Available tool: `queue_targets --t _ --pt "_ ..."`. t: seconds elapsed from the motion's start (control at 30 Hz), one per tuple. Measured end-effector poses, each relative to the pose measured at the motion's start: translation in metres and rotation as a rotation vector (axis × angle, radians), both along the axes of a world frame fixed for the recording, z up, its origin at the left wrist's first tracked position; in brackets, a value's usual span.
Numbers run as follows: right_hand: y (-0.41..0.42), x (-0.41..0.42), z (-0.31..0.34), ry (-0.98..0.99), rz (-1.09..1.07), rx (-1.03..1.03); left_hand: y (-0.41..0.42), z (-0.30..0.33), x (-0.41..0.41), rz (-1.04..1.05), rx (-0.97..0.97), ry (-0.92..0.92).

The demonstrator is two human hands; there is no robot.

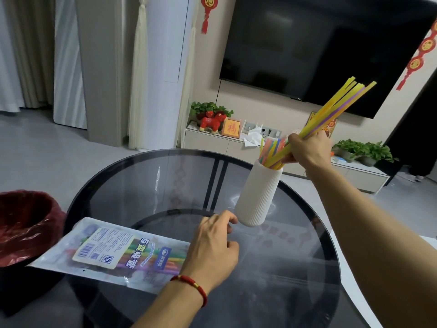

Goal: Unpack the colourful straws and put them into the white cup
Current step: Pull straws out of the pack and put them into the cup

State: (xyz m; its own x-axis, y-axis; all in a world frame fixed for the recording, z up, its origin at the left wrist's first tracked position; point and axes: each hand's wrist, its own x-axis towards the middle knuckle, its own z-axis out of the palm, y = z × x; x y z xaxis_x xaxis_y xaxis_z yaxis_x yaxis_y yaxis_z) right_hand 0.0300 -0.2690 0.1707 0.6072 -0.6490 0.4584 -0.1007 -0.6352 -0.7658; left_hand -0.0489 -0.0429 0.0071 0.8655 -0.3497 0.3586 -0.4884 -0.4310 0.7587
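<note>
R hand gripping straws over white cup, L hand by pkg

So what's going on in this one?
A person is loading colourful straws into a ribbed white cup on a round glass table. The right hand grips a bundle of yellow and purple straws, their lower ends already in the cup, which holds others. The left hand rests loosely curled by the cup's base, over the straw packet.

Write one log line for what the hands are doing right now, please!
right hand: grips straw bundle, lower ends in white cup | left hand: beside cup base | straw packet: on glass table
</note>
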Motion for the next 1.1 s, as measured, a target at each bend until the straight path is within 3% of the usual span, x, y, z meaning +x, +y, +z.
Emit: queue_targets --t 0.23,0.53,0.7,0.87,1.1 --pt "0.013 0.002 -0.003 0.010 0.004 -0.184 0.001 0.000 0.001 0.005 0.007 0.004" --pt "0.017 0.008 -0.007 -0.062 -0.210 -0.098 -0.006 0.002 0.005 -0.014 0.012 0.015" --pt "0.023 0.004 -0.009 -0.008 -0.140 -0.097 -0.051 0.026 0.041 -0.064 -0.071 0.152" --pt "0.020 0.004 -0.001 0.135 0.048 -0.190 -0.117 0.074 0.096 0.033 -0.142 0.246" --pt "0.013 0.008 -0.014 0.138 0.146 -0.384 -0.121 0.074 0.122 0.147 -0.056 0.093"
